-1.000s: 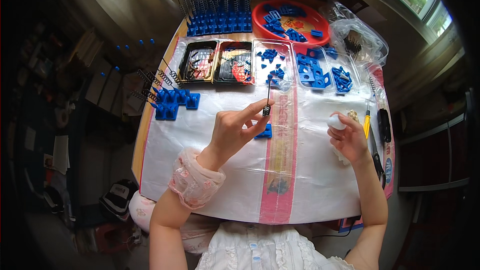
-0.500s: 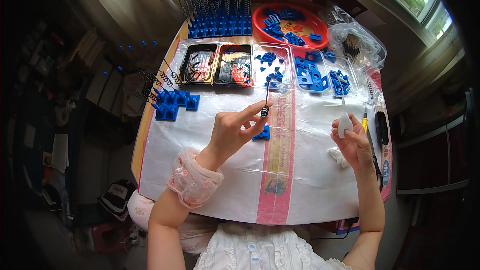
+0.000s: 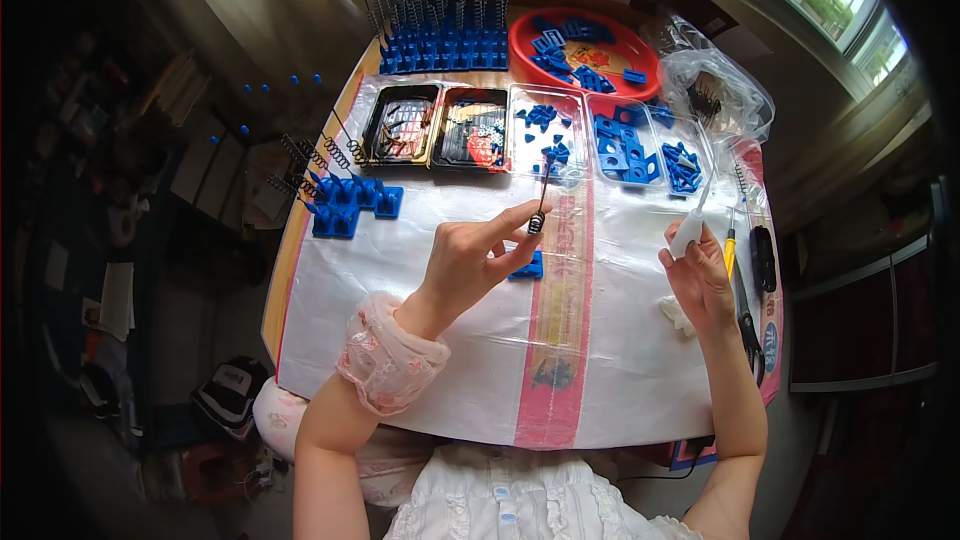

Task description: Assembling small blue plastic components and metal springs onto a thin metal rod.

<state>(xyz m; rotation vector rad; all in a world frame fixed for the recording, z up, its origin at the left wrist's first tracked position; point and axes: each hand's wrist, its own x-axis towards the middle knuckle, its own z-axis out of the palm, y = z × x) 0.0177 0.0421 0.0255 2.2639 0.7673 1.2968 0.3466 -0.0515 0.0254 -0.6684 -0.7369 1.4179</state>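
Left hand [image 3: 478, 258] pinches a spring-tipped rod [image 3: 540, 202]; right hand [image 3: 703, 275] grips a white bottle [image 3: 688, 233].

Both bare forearms rise from the lower edge toward the middle. The left hand [image 3: 475, 262] is raised, wrist wrapped in a frilled pink cuff, index finger extended and thumb pinched closed against it. The right hand [image 3: 700, 275] sits well apart — palm turned inward, fingers curled shut, thumb uppermost.
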